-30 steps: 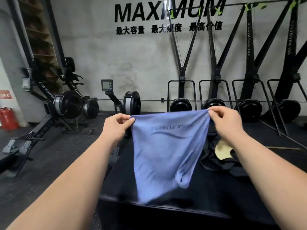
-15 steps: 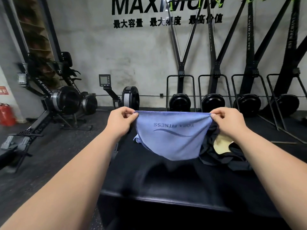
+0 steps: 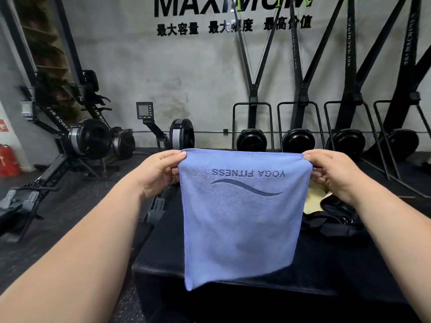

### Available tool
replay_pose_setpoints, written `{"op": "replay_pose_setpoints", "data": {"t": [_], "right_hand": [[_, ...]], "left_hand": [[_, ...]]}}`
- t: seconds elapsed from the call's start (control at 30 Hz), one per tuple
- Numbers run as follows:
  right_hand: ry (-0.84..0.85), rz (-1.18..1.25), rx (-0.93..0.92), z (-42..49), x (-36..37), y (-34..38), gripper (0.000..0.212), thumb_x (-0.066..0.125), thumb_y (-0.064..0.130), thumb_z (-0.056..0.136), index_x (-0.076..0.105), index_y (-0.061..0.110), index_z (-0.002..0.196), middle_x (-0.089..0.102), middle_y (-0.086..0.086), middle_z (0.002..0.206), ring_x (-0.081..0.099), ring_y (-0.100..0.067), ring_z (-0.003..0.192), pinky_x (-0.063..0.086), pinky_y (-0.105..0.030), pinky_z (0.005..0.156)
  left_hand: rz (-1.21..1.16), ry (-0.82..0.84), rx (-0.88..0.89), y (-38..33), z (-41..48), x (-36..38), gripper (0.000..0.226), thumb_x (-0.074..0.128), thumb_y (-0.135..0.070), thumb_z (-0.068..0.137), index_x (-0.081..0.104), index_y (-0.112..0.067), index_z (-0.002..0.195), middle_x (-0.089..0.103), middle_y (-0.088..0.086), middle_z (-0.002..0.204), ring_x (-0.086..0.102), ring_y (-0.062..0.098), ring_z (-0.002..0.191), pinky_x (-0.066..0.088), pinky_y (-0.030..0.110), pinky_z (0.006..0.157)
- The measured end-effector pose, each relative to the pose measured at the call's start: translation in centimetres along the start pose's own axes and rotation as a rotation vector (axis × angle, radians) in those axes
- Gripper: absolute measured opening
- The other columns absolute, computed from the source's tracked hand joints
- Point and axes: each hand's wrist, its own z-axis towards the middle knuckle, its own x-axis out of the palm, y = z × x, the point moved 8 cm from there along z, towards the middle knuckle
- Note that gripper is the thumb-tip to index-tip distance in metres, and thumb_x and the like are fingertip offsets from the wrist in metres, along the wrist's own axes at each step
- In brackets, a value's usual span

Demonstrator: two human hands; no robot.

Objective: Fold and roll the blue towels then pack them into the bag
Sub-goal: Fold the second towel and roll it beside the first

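Observation:
A blue towel [image 3: 242,224] with an upside-down "YOGA FITNESS" print hangs flat in front of me above the black bench [image 3: 326,271]. My left hand [image 3: 158,173] pinches its top left corner. My right hand [image 3: 331,171] pinches its top right corner. The top edge is stretched straight between them. The black bag [image 3: 335,220] lies on the bench to the right, behind the towel, with a pale yellow patch [image 3: 314,199] showing; part of it is hidden by my right forearm.
Rowing machines [image 3: 88,141] stand on the dark floor to the left. Ski machines [image 3: 298,138] line the grey back wall. A red extinguisher [image 3: 8,159] sits at the far left. The bench's front edge runs just below the towel's hem.
The towel was bunched and sagging between my hands; now it hangs full length and flat, its top edge pulled taut. Both hands kept their hold on the corners.

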Motion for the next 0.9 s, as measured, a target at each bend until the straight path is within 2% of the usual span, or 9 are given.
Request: {"op": "replay_pose_setpoints", "data": {"t": [0.13,0.23,0.4,0.57,0.67,0.73,0.8,0.83,0.9], "right_hand": [[0.006,-0.266,0.133,-0.5,-0.4,-6.0,0.010,0.069,0.014,0.098,0.078,0.010,0.102,0.063,-0.003,0.078,0.048,-0.012,0.063,0.035,-0.021,0.051],[0.030,-0.502,0.146,-1.4,-0.1,-11.5,0.006,0.071,0.016,0.099,0.077,0.015,0.100,0.062,-0.003,0.071,0.049,-0.017,0.062,0.035,-0.025,0.052],[-0.062,-0.427,0.302,-1.9,1.5,-18.1,0.011,0.054,0.011,0.104,0.065,0.010,0.100,0.075,-0.011,0.073,0.058,-0.021,0.048,0.038,-0.023,0.041],[-0.232,-0.235,0.295,0.5,2.2,-20.1,0.013,0.050,0.010,0.106,0.063,0.006,0.104,0.077,-0.020,0.086,0.072,-0.026,0.057,0.054,-0.032,0.055],[-0.274,-0.214,0.253,2.9,2.5,-20.5,0.014,0.051,0.012,0.105,0.064,0.013,0.104,0.078,-0.015,0.095,0.077,-0.021,0.073,0.062,-0.039,0.073],[-0.164,-0.320,0.252,3.8,3.3,-21.4,0.026,0.053,0.019,0.103,0.064,0.021,0.126,0.078,-0.005,0.110,0.075,-0.017,0.096,0.058,-0.044,0.097],[0.013,-0.549,0.270,2.9,4.8,-22.8,0.055,0.055,0.026,0.103,0.042,0.029,0.157,0.067,0.000,0.137,0.063,-0.018,0.125,0.046,-0.041,0.112],[0.097,-0.630,0.285,1.9,5.7,-23.9,0.064,0.057,0.028,0.104,0.032,0.029,0.163,0.059,-0.003,0.148,0.057,-0.020,0.135,0.040,-0.037,0.116],[0.227,-0.741,0.291,-1.0,7.3,-26.7,0.069,0.058,0.036,0.105,0.026,0.025,0.165,0.047,-0.006,0.160,0.046,-0.022,0.146,0.034,-0.034,0.119]], "left_hand": [[0.258,-0.173,-0.153,6.0,0.3,-2.3,0.022,0.085,-0.038,0.083,0.078,-0.019,0.092,0.055,-0.006,0.066,0.042,0.010,0.060,0.034,0.026,0.058],[0.514,-0.277,-0.335,11.7,-0.6,-3.5,0.015,0.085,-0.031,0.088,0.079,-0.017,0.089,0.056,-0.007,0.058,0.042,0.012,0.053,0.030,0.023,0.049],[0.429,-0.340,-0.463,18.1,-0.5,-2.1,0.008,0.074,-0.017,0.097,0.072,-0.010,0.097,0.075,0.004,0.072,0.058,0.011,0.045,0.028,0.018,0.043],[0.288,-0.496,-0.388,18.9,2.1,-1.5,0.009,0.069,-0.010,0.101,0.069,-0.003,0.106,0.080,0.011,0.085,0.068,0.017,0.052,0.039,0.016,0.038],[0.276,-0.503,-0.260,18.7,4.8,-1.2,0.013,0.067,-0.014,0.099,0.076,-0.024,0.100,0.081,0.010,0.099,0.074,0.018,0.069,0.055,0.024,0.059],[0.427,-0.364,-0.234,19.8,6.1,-0.1,0.028,0.067,-0.029,0.096,0.073,-0.044,0.118,0.076,0.006,0.121,0.073,0.016,0.101,0.058,0.041,0.094],[0.639,-0.145,-0.321,23.2,5.8,1.9,0.070,0.064,-0.044,0.097,0.036,-0.034,0.161,0.057,0.002,0.153,0.059,0.019,0.134,0.043,0.044,0.117],[0.761,-0.047,-0.367,25.2,5.0,2.9,0.082,0.060,-0.049,0.100,0.018,-0.027,0.167,0.047,0.002,0.161,0.051,0.023,0.143,0.038,0.041,0.120],[1.033,0.065,-0.352,28.5,2.9,4.5,0.083,0.048,-0.059,0.103,0.012,-0.020,0.168,0.038,0.004,0.167,0.040,0.030,0.151,0.034,0.039,0.120]]}}
